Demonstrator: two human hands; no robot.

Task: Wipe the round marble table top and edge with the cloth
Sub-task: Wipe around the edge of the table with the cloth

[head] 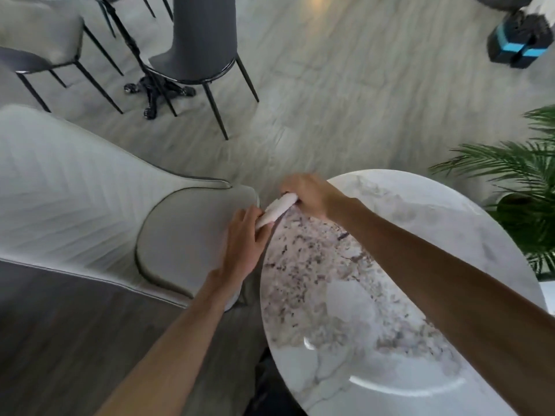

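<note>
Glossy round marble table (375, 295), veined white with speckled brown patches. At its far-left rim, left hand (243, 241) and right hand (309, 195) both grip a rolled pale cloth (277, 210), fingers closed around its ends. Beyond: quilted grey chair (90, 199), pale wood-grain floor (345, 85).

The counter (390, 295) fills the lower right, with a chair (105, 205) pushed up just beside its left edge. Both hands meet at the counter's far-left rim: left hand (243, 241) over the gap between chair and counter, right hand (309, 196) a bit further back, and the cloth (277, 210) stretched between them along the edge. Behind the chair there are 2 more chairs (198, 49) around another table's base (156, 94). A plant (516, 181) sits right of the counter, and a box (516, 43) is way off at the far right.
</note>
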